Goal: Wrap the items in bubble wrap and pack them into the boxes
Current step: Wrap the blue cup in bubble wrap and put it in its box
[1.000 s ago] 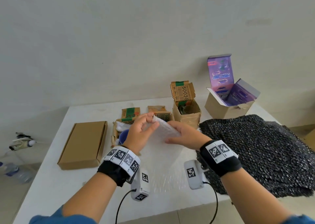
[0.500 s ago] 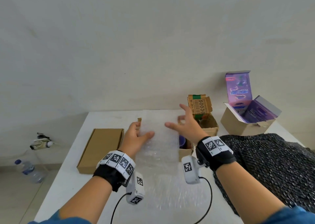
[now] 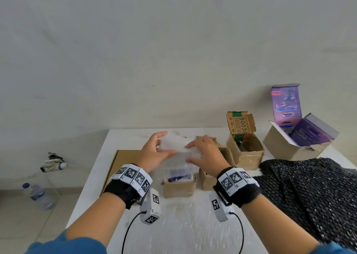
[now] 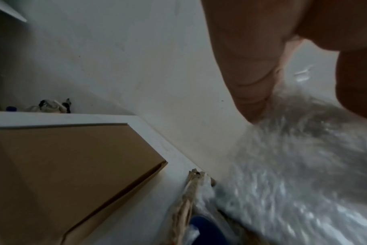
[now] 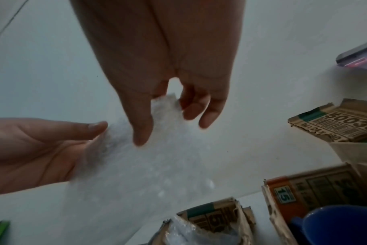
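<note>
A clear bubble wrap sheet [image 3: 178,147] [image 5: 136,165] is lifted at its far end, and its near part lies on the white table [image 3: 119,137]. My left hand [image 3: 168,142] [image 4: 251,82] holds the raised end between thumb and fingers. My right hand [image 3: 188,153] [image 5: 170,129] holds the same end from the right, thumb in front and fingers behind. Under the wrap stands a small open cardboard box [image 3: 178,189] with a blue cup [image 3: 179,176] [image 5: 335,227] inside, half hidden by the wrap.
A second small box [image 3: 207,181] stands right of the first. Behind it are an open box with a "50038" flap [image 3: 245,155] and a purple-lined box [image 3: 297,139]. A dark bubble sheet [image 3: 309,195] covers the right. A flat closed carton [image 3: 123,157] lies left. A bottle [image 3: 38,195] stands on the floor.
Half a second ago both hands were spread open behind the upright sheet. They have since come together and taken hold of its top end, which now bends over the box.
</note>
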Motion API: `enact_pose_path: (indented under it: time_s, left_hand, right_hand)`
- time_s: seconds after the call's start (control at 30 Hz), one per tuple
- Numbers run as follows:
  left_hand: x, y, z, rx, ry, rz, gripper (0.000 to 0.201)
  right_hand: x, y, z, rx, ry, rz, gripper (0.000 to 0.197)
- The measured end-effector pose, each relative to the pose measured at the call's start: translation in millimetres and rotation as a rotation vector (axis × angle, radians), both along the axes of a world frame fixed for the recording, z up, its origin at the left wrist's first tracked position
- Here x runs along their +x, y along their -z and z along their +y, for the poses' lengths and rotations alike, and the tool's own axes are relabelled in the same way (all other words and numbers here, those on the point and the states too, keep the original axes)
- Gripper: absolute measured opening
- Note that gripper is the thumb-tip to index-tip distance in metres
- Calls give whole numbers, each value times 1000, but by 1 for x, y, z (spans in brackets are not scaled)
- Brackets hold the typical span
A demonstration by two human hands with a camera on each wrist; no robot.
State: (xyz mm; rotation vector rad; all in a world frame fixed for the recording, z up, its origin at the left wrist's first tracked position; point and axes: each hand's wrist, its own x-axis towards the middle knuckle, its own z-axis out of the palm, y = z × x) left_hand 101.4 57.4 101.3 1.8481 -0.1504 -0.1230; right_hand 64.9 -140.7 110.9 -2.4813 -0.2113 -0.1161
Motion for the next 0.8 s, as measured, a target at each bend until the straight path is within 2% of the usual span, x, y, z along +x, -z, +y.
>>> enact_pose_path:
  time_s: [0.07, 0.13, 0.2, 0.27, 0.33, 0.37, 0.4, 0.47, 0.57, 0.7, 0.8]
  left_hand:
    - [3, 2, 3, 5, -4, -30, 64]
    - [8, 7, 7, 107, -89, -125, 58]
    - [13, 8, 9, 190, -168, -109, 52]
    - [16, 5, 6, 116, -125, 95, 52]
    - [21, 4, 0, -111, -53, 339, 52]
    - [24, 5, -2, -204, -42, 391, 49]
    - [28, 6, -3, -257, -50, 396, 44]
    - [36, 12, -3, -225, -91, 342, 34]
    - [45, 25, -1, -147, -38, 293, 28]
    - [50, 49, -5, -123, -17, 288, 38]
    - [53, 72, -9, 40, -26, 189, 46]
  right_hand:
    - [7, 4, 4, -42, 90, -135, 29]
    - [13, 6, 8, -94, 128, -242, 24]
    - [17, 7, 15, -112, 128, -322, 21]
    - [20, 9, 25, -119, 90, -378, 19]
    - [19, 14, 36, -111, 26, -398, 21]
    - [19, 18, 40, -110, -15, -396, 22]
    - [18, 23, 42, -111, -52, -370, 23]
    - [14, 29, 42, -56, -68, -224, 36]
    - [17, 34, 33, 160, 51, 7, 36]
    - [32, 45, 21, 145, 173, 143, 51]
    - [43, 63, 22, 86, 206, 243, 56]
